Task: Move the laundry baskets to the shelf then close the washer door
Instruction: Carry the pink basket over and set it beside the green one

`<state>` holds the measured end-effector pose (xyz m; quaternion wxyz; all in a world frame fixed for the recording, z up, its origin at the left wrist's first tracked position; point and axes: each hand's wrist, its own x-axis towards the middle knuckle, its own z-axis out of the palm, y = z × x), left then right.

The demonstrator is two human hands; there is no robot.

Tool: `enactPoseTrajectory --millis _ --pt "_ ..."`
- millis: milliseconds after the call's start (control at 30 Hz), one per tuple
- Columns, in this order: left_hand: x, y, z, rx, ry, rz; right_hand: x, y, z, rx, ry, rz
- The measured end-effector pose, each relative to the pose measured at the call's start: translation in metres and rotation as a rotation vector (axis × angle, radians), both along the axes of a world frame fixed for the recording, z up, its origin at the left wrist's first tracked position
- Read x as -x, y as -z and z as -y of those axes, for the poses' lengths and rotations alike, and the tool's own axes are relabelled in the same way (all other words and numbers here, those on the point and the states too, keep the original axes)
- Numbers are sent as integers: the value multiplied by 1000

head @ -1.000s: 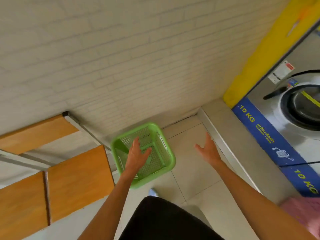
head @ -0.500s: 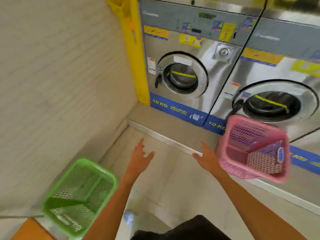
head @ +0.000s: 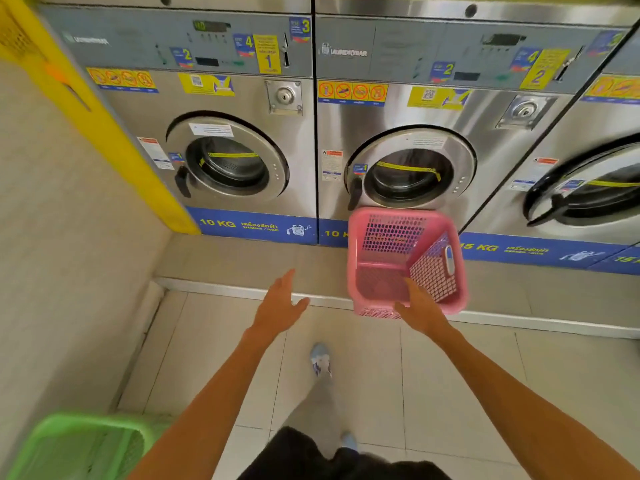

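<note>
reaching forward with both arms, i see the green basket (head: 79,445) nearest me at the lower left by the wall, on the floor. my left hand (head: 277,306) hangs spread and empty over the tiles; my right hand (head: 420,311), fingers loose and gripping nothing, is at the near rim of the pink basket (head: 405,261), which sits tipped on the step (head: 242,261) before the washers. i'd take opposite rims with both hands, level it, then lift. beyond, the far-right washer door (head: 581,188) looks ajar; the shelf is not in view.
</note>
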<state>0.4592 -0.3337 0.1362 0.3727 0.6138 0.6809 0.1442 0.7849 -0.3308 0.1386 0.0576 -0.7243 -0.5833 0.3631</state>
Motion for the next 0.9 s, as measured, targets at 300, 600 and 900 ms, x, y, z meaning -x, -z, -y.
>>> enactPoseTrajectory --millis 300,600,900 --pt "-43 18 -112 76 102 -65 -48 6 -94 18 71 48" --pt "-80 38 -177 153 212 -191 -121 71 -144 212 -3 182" --pt "-147 44 -200 275 204 -234 -191 91 -188 220 -153 272"
